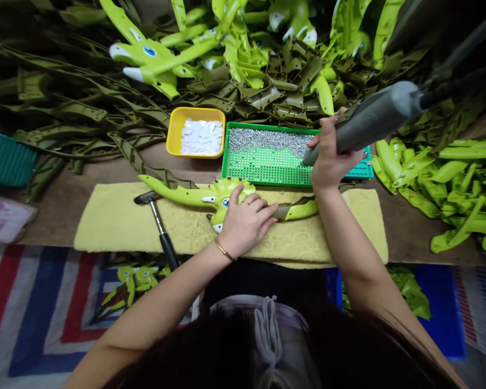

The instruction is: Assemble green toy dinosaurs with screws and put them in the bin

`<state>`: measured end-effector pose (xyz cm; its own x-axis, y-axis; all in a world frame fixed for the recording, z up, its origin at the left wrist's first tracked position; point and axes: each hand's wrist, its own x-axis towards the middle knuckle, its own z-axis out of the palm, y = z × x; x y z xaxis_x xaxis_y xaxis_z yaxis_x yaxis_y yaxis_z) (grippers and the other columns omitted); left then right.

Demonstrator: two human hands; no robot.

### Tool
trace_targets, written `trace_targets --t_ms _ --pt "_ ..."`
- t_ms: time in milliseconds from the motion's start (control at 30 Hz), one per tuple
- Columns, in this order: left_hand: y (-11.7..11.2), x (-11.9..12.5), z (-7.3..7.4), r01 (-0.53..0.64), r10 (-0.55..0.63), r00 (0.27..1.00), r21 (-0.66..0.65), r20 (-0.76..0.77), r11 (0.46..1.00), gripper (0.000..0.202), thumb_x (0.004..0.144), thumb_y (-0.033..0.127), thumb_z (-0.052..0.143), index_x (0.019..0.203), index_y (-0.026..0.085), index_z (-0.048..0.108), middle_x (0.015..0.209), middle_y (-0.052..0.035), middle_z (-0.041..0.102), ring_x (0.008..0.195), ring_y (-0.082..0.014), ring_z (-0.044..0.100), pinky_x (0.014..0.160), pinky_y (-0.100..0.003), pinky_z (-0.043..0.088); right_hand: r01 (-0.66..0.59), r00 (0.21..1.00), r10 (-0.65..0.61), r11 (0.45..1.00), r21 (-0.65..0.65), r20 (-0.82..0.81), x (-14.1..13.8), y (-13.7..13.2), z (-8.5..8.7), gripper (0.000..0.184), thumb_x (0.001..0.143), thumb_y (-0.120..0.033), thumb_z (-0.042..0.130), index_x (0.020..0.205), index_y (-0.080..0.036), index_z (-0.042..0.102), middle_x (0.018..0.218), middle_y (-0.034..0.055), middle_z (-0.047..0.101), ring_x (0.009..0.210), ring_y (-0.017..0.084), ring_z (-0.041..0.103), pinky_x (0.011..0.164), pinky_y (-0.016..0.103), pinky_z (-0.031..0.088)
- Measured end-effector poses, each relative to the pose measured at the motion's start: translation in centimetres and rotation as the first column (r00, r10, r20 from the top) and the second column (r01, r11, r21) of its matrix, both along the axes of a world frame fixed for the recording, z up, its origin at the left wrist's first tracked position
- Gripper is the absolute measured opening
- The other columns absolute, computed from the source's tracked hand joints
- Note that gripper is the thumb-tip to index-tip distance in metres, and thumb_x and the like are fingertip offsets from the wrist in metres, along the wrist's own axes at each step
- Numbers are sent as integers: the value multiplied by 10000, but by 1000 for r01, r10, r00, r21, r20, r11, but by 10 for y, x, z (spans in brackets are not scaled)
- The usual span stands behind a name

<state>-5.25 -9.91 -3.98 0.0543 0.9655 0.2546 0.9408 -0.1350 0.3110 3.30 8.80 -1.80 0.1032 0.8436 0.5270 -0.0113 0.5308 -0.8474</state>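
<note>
My left hand lies over a lime-green plastic toy with a horned dinosaur head and long curved arms, its fingers closed around the middle. A dark olive part joins the toy's right arm. My right hand grips a grey electric screwdriver, its tip pointing down at the green perforated tray. Many small silver screws lie in that tray; whether the tip touches one I cannot tell. The toy rests on a folded yellow towel, with a hammer to its left.
A yellow tub of white flat pieces stands left of the tray. Olive plastic parts and green dinosaur pieces are heaped behind. More green pieces lie at right, and a teal basket at left. A blue bin sits below the table.
</note>
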Motion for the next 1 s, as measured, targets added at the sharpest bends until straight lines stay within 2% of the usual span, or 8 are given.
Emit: trace_targets --t_ms 167,267,367,533,700,833,933,1000 --pt "2 1 0 -10 11 1000 -44 22 999 228 940 347 540 1084 267 699 943 -25 727 992 -245 624 1105 -574 270 -217 918 234 972 90 -319 30 -41 27 217 789 -346 695 977 -252 646 833 -37 625 439 42 532 394 215 404" --pt "3 2 -1 -16 18 999 -44 40 999 229 930 340 556 1081 258 707 937 -31 733 990 -245 623 1103 -589 276 -365 886 369 929 68 -282 49 -73 25 255 790 -329 704 1032 -260 662 833 -41 626 446 40 550 401 203 441" --pt "3 2 -2 -21 23 998 -33 58 999 229 916 329 580 1093 254 705 954 -34 734 997 -245 623 1102 -607 275 -391 884 397 917 78 -245 55 -90 11 261 804 -336 685 1056 -282 650 839 -49 598 461 33 543 429 201 465" --pt "3 3 -2 -10 12 999 -38 45 999 235 908 316 590 1087 225 713 943 -59 732 983 -258 624 1122 -601 252 -451 867 459 888 85 -194 56 -97 -11 311 793 -270 683 1098 -305 636 773 -71 550 505 47 552 477 212 468" --pt "3 2 1 1 1 999 -46 41 999 234 912 314 578 1081 228 716 922 -52 730 970 -252 618 1116 -581 271 -497 852 504 864 81 -144 55 -92 -1 355 782 -270 687 1133 -297 644 791 -56 621 505 67 575 474 232 473" --pt "4 1 2 6 -4 999 -50 48 999 227 916 319 574 1070 229 715 887 -43 724 940 -238 618 1094 -581 293 -240 927 265 963 124 -264 25 -49 13 219 810 -341 678 1016 -272 648 823 -39 669 436 61 538 378 214 392" --pt "3 1 2 11 -10 1000 -38 23 999 222 918 323 574 1068 234 712 878 -40 719 927 -230 615 1078 -580 306 -28 956 62 992 122 -286 -2 -9 7 233 781 -421 691 890 -235 604 781 -42 620 406 55 506 380 232 403" --pt "3 0 1 18 -18 1000 -29 12 999 227 926 332 564 1078 239 705 888 -36 720 923 -226 614 1069 -576 317 0 969 27 994 109 -245 -11 6 -3 278 765 -465 687 833 -216 582 796 -33 600 407 48 501 387 239 417"
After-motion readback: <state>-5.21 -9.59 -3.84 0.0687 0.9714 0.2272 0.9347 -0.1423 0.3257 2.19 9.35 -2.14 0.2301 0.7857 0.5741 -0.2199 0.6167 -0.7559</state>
